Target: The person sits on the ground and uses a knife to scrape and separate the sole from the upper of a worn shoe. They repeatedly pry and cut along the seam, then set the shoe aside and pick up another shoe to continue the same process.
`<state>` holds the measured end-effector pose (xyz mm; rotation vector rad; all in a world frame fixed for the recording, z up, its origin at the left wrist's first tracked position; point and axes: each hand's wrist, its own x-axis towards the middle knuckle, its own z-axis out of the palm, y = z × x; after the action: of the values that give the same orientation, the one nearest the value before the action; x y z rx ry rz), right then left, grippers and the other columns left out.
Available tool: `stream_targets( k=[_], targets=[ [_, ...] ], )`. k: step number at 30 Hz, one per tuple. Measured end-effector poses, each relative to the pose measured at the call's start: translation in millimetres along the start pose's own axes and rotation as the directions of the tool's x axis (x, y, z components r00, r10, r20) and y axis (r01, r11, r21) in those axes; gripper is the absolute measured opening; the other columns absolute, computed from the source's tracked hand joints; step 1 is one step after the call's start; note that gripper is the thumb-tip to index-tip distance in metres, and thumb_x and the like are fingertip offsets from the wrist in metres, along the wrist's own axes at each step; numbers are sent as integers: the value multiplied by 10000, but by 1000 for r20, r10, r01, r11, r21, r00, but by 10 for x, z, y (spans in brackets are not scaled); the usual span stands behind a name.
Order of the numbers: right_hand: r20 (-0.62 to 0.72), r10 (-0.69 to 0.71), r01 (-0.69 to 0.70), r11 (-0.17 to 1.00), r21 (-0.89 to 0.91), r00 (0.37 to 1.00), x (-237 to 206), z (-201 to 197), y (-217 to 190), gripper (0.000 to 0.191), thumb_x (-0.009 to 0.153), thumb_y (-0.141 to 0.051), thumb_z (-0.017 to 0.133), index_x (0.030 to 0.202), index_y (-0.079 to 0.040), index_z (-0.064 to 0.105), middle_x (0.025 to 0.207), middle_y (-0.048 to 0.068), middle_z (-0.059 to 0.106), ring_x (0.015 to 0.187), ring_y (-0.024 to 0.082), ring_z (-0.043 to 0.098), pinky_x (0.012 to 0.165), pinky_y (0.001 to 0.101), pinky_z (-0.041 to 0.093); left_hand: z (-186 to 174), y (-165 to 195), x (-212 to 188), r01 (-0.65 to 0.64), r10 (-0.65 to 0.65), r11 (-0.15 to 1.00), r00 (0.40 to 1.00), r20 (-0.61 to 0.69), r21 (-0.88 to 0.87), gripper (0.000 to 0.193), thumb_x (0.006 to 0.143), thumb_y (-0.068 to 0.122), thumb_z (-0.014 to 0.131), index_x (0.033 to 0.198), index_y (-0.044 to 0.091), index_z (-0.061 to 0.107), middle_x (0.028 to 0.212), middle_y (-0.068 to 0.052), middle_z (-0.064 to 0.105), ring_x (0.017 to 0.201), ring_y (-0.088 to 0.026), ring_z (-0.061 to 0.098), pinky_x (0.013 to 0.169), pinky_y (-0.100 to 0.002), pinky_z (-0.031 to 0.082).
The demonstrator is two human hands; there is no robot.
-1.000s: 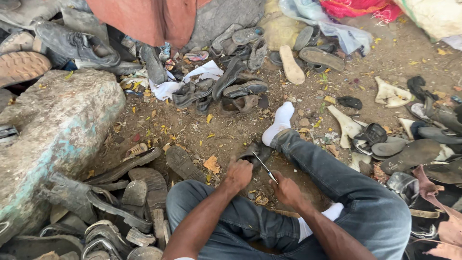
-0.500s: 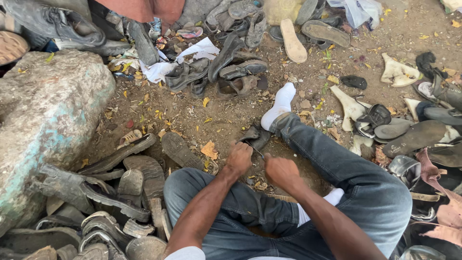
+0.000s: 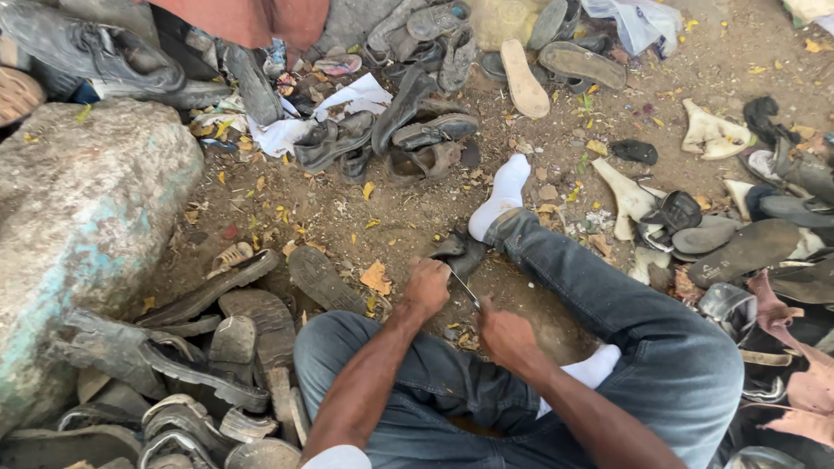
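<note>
I sit on bare dirt in blue jeans and white socks, right leg stretched forward. My left hand is closed around a dark, worn piece of shoe lying on the ground by my right shin. My right hand grips the handle end of a thin metal tool, whose tip runs up toward the left hand and the shoe piece. Both hands are close together, just in front of my knees.
A large rock with blue-green paint stands at the left. Worn soles and shoe parts pile beside my left knee. More old shoes lie ahead, sandals and scraps at the right. Dry leaves dot the dirt.
The view has tilted downward, so everything sits higher in the frame. My hands stay on the shoe piece and the tool; the right hand has shifted slightly along the tool.
</note>
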<state>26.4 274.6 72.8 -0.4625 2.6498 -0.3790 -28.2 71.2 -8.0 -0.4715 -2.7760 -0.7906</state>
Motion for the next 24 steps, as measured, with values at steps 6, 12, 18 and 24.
stream_targets(
  k=[6, 12, 18, 24],
  targets=[
    [-136, -76, 73, 997, -25, 988, 286, 159, -156, 377, 957, -179, 451, 1256, 50, 450, 798, 252, 719, 746, 460, 706, 643, 568, 550, -10, -106, -37, -36, 35, 999, 999, -14, -8, 73, 786, 61, 709, 855, 69, 686, 899, -121, 703, 975, -334, 655, 943, -496, 432],
    [-36, 56, -52, 994, 94, 998, -94, 196, -84, 328, 1007, -256, 417, 1242, -35, 475, 785, 259, 709, 730, 485, 687, 667, 598, 517, -149, -126, 56, 119, -115, 992, 987, 116, -31, 92, 817, 156, 749, 841, 75, 712, 927, -151, 702, 961, -362, 650, 921, -505, 445],
    [-126, -41, 51, 996, 76, 991, 261, 181, -231, 301, 1010, -231, 420, 1202, -12, 494, 779, 242, 700, 735, 461, 689, 653, 578, 533, -295, -8, 82, 189, -182, 982, 953, 240, -5, 119, 891, 160, 728, 866, 44, 726, 957, -141, 715, 991, -327, 665, 932, -466, 471],
    [-30, 14, -12, 996, 85, 999, -46, 327, -108, 344, 1005, -232, 435, 1266, -12, 481, 778, 239, 707, 738, 465, 691, 669, 592, 524, -305, -145, 123, 399, -374, 890, 915, 151, -218, 168, 854, 193, 756, 988, 93, 765, 965, -145, 711, 938, -341, 678, 868, -455, 508]
  ],
)
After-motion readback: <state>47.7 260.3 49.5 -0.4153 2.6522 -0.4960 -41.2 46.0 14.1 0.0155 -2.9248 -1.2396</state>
